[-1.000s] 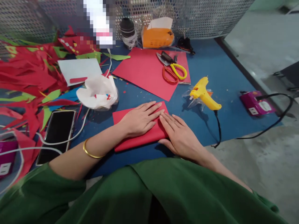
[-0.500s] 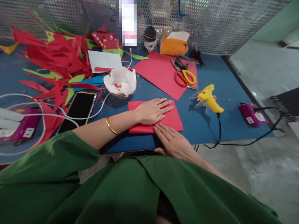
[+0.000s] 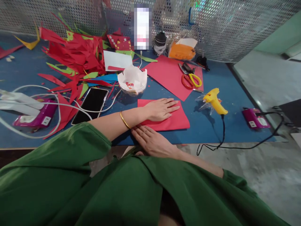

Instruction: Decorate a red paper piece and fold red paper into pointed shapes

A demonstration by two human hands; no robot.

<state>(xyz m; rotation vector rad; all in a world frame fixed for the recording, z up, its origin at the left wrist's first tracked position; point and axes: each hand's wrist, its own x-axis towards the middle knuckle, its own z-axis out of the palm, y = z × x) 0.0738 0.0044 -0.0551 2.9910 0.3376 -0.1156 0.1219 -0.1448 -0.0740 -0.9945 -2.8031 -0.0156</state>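
A folded red sheet [image 3: 181, 121] lies at the front edge of the blue table. My left hand [image 3: 161, 110] rests flat on top of it, fingers spread and pointing right, with a gold bangle on the wrist. Below it, my right hand [image 3: 152, 141] lies with its fingers stretched out over the left end of the sheet's near edge, close to the bangle. Neither hand grips anything. Behind the folded sheet, a larger red sheet [image 3: 170, 73] carries scissors [image 3: 191, 80] with red and yellow handles.
A yellow glue gun [image 3: 215, 101] and a purple power strip [image 3: 256, 118] are on the right. To the left lie a phone [image 3: 90, 105], white cables, another purple strip [image 3: 43, 116] and red paper scraps [image 3: 75, 51]. A paper-lined bowl [image 3: 133, 80] stands behind my left forearm.
My right hand has slid left along the near edge of the folded sheet. That edge now lies flatter. My left hand stays on the sheet, and the view has shifted slightly.
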